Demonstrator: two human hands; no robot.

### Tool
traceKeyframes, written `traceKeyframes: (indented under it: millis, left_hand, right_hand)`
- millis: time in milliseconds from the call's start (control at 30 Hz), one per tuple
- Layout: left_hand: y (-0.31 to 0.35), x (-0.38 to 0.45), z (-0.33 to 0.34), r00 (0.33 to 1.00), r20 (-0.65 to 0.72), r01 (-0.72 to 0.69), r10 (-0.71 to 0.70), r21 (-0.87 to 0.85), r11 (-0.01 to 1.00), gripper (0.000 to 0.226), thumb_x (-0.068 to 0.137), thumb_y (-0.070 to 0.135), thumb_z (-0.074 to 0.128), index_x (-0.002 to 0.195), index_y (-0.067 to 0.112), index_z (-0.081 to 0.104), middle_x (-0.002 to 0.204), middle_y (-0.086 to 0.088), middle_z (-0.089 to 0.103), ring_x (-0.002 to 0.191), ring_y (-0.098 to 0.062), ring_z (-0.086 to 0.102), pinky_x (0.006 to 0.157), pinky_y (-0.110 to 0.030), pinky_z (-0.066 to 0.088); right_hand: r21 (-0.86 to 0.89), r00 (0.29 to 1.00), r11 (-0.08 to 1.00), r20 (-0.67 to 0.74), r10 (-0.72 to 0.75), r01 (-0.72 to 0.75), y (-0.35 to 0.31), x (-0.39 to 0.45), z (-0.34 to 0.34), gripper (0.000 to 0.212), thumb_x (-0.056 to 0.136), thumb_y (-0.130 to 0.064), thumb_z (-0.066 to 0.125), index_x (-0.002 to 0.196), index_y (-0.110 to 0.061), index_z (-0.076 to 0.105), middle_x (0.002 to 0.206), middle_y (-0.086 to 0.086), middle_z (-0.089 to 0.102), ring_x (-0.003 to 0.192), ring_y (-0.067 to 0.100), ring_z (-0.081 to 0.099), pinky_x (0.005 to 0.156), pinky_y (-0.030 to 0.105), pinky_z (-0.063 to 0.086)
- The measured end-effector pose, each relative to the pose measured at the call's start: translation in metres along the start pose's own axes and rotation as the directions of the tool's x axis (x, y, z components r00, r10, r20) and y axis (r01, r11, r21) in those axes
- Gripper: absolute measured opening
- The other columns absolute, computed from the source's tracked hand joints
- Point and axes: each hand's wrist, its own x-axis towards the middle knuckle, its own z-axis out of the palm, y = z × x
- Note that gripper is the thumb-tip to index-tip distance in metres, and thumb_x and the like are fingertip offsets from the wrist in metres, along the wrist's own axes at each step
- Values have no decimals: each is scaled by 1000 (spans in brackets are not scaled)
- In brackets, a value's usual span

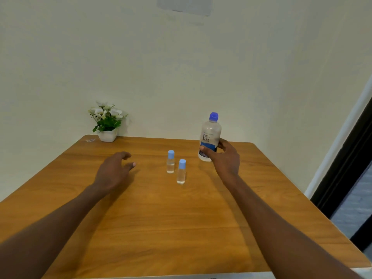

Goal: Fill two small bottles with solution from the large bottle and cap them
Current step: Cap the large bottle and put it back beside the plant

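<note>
- Head view: we are looking down at a wooden table (181,218) with a warm grain and rounded far corners, standing against a pale wall (181,67).
- We are seeing the large bottle (209,137) standing upright at the far right of the table; it is translucent plastic with a blue cap and a blue band on its label, and we cannot tell how full it is.
- Our right hand (225,156) is wrapping its thumb and fingers around the lower part of that bottle.
- The two small bottles are standing upright near the middle, just beside each other: the far small bottle (170,162) and the near small bottle (181,172), both clear, cylindrical, wearing light blue caps and showing clear liquid inside.
- Our left hand (114,170) is hovering left of them, fingers loosely spread and holding nothing.
- A white square pot (107,135) of white flowers is sitting at the far left corner.
</note>
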Motion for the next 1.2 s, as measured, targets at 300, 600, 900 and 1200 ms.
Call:
traceKeyframes:
  millis: [300, 600, 900, 1200]
  left_hand:
    - [-58, 10, -33, 965, 257, -25, -50, 279, 960, 46, 102, 64, 44, 140, 42, 59, 151, 7, 51, 134, -21, 53, 104, -41, 49]
    - [-98, 41, -34, 960, 266, -2, -88, 322, 947, 59, 98, 74, 35, 150, 49, 46, 161, 2, 40, 149, -24, 36, 120, -52, 30]
    - [-113, 67, -26, 964, 251, -17, -86, 379, 925, 66, 94, 81, 29, 152, 52, 41, 160, 1, 36, 147, -25, 36, 121, -52, 28]
    - [-121, 83, -20, 971, 225, -13, -82, 392, 920, 66, 94, 82, 28, 152, 53, 40, 158, 1, 36, 146, -23, 35, 120, -51, 27]
  right_hand:
    - [124, 978, 984, 152, -145, 127, -80, -17, 56, 63, 76, -58, 86, 129, -28, 71, 120, -14, 75, 109, 1, 69, 97, 31, 57]
    - [164, 944, 983, 302, -132, 85, -91, -63, 186, 66, 77, -49, 89, 134, -22, 69, 127, -8, 73, 115, 6, 67, 99, 36, 58]
    - [63, 947, 995, 314, 60, -83, -64, -45, 276, 65, 84, -35, 87, 141, -21, 60, 136, -3, 68, 121, 17, 65, 89, 29, 48]
    - [50, 949, 984, 280, 148, -168, -58, 13, 320, 56, 93, -30, 80, 141, -16, 53, 137, 4, 65, 123, 24, 64, 90, 32, 48]
